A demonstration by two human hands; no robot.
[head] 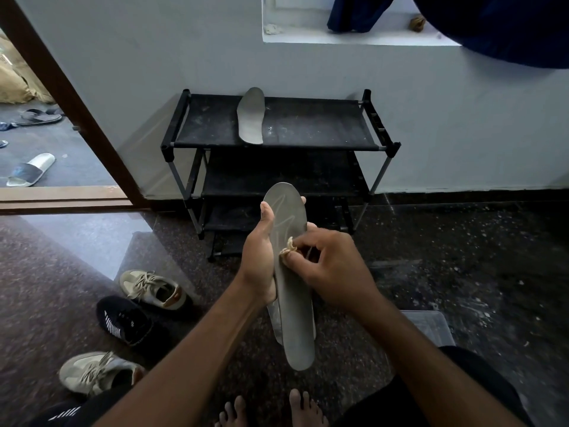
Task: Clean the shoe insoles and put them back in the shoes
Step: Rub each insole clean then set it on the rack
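Currently the left hand (260, 260) grips a grey insole (292, 306) along its left edge, thumb lying near the toe end, which points away from the person above the speckled floor (462, 257). The right hand (335, 269) pinches a small pale rag (288, 246) between thumb and fingers and presses it to the middle of the insole's face. A second insole (251, 117) lies on the top shelf of a black shoe rack (323, 127) against the wall. Left on the floor, a black sneaker (123, 322) sits between the far beige sneaker (154, 288) and the near beige sneaker (92, 371).
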